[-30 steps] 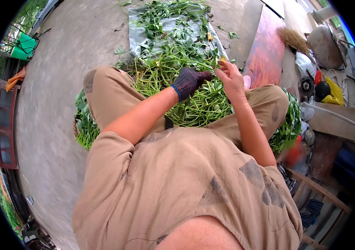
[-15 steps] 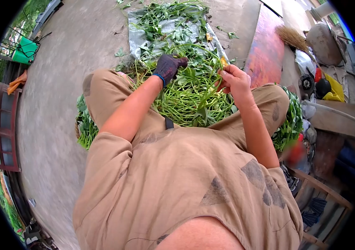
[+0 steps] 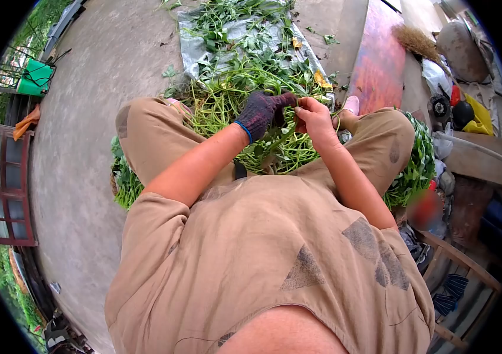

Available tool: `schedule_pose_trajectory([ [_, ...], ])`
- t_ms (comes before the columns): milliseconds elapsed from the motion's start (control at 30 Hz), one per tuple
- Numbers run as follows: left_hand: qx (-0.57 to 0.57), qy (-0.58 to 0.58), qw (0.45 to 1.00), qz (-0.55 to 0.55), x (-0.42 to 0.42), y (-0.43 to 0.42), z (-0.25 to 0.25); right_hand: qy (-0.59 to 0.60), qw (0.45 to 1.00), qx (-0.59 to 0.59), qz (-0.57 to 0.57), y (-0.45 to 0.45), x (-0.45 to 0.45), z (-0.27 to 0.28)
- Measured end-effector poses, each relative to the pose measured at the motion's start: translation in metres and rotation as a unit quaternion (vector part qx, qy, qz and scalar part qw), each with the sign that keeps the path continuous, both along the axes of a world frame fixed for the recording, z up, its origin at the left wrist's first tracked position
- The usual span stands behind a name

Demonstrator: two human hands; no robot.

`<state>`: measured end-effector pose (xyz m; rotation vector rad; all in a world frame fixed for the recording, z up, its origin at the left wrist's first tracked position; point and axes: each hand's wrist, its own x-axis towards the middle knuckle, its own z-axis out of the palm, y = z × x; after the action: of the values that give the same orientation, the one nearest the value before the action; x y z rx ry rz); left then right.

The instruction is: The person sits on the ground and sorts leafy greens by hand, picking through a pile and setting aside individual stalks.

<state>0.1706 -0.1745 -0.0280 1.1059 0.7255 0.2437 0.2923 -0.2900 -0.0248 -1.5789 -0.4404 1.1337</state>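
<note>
Between my knees lies a heap of long green leafy vine stems (image 3: 212, 106). My left hand (image 3: 261, 112), in a dark knit glove with a blue cuff, is closed round a green stem at the heap's far side. Close beside its fingertips, my bare right hand (image 3: 317, 122) pinches part of a stem between thumb and fingers. The two hands nearly meet, and exactly where the stem runs between them is hard to see. More leafy vines (image 3: 227, 29) lie loose on a grey plastic sheet (image 3: 191, 50) beyond the hands.
Bundles of greens stand outside my left knee (image 3: 126, 186) and right knee (image 3: 419, 156). A reddish board (image 3: 377, 65), a straw broom (image 3: 414, 44) and a yellow bag (image 3: 479, 115) are at the right. A green bin (image 3: 35, 76) and a red-framed window panel (image 3: 9, 183) stand left.
My left hand has moved right and slightly nearer me, and my right hand has moved left, so they are now almost together. The stem held between them no longer arches up.
</note>
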Motion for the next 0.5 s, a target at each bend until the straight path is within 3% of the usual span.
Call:
schedule_pose_trajectory([
  [33, 0.191, 0.016, 0.981, -0.01, 0.0, 0.002, -0.01, -0.002, 1.0, -0.002, -0.004, 0.0, 0.0, -0.001],
  [67, 0.376, 0.031, 0.926, -0.021, 0.001, 0.005, -0.027, 0.005, 1.0, 0.0, -0.002, -0.001, -0.001, -0.003],
  [100, 0.545, 0.044, 0.836, -0.032, 0.002, 0.009, -0.037, 0.014, 1.0, -0.004, 0.006, -0.003, -0.001, 0.0],
  [133, 0.488, 0.036, 0.872, -0.024, -0.002, 0.015, -0.032, 0.023, 1.0, -0.008, 0.014, -0.004, -0.001, 0.007],
  [233, 0.465, 0.131, 0.875, 0.007, -0.006, 0.06, -0.076, 0.027, 0.999, 0.005, 0.018, -0.009, 0.009, 0.007],
  [267, 0.231, 0.155, 0.959, 0.059, -0.012, 0.073, -0.064, 0.028, 0.999, 0.005, 0.015, -0.012, 0.015, 0.007],
  [300, -0.017, 0.17, 0.979, 0.107, -0.018, 0.084, -0.05, 0.028, 1.0, 0.006, 0.011, -0.015, 0.021, 0.007],
  [500, -0.074, -0.014, 0.997, 0.008, -0.004, -0.007, -0.019, 0.051, 0.998, 0.024, 0.007, -0.006, 0.025, 0.001],
])
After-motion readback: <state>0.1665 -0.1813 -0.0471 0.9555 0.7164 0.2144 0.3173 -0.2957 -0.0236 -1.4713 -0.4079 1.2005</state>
